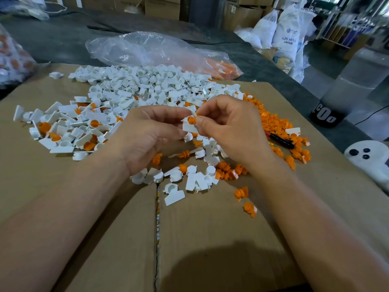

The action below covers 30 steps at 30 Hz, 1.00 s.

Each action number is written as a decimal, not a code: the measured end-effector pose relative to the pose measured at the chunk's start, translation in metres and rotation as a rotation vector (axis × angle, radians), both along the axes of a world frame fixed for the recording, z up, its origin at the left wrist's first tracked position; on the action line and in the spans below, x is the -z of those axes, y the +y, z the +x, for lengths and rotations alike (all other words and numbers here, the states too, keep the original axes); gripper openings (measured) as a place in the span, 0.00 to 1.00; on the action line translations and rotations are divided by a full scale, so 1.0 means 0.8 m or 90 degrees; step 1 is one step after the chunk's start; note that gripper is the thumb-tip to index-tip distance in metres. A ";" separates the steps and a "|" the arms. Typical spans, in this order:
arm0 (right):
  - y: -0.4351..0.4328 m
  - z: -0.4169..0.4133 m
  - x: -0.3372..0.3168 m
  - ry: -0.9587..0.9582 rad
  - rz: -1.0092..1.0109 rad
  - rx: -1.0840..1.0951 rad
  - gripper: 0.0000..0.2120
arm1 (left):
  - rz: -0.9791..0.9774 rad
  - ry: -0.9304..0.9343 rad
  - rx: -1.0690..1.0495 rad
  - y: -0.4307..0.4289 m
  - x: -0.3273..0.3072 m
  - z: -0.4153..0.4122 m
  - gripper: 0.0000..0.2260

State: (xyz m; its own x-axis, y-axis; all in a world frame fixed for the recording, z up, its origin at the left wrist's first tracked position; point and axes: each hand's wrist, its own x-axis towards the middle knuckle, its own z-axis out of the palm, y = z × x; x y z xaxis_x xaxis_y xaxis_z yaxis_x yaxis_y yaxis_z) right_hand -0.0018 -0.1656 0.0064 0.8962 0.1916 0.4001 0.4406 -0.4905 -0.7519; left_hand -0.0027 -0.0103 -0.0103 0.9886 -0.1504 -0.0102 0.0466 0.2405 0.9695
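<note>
Both forearms stretched over the cardboard bench (210, 239); above it the left hand (147, 131) pinched a white tag (189, 127) while the right hand (229, 127) pinched an orange plug (191, 119) at its socket. Pushed crooked, the plug could jam or spring into the loose parts (200, 180) below.

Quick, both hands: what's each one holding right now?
Left hand: fingers curled, holding the white tag.
Right hand: pinching the orange plug on that tag.

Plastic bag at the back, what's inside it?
Inside the clear plastic bag, orange pieces are heaped at its right end. Its crinkled left part looks hollow, though glare blurs it. The white pieces in front cover its lower edge.
</note>
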 end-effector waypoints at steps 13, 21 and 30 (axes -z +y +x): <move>-0.002 0.001 0.000 -0.012 0.000 0.014 0.12 | 0.007 -0.048 0.015 -0.004 0.002 -0.006 0.15; -0.002 -0.001 0.001 -0.077 -0.098 0.025 0.01 | 0.141 -0.108 -0.014 -0.005 0.002 -0.009 0.14; 0.002 -0.002 0.002 -0.124 -0.124 0.028 0.01 | 0.107 -0.097 -0.030 -0.005 0.005 -0.007 0.13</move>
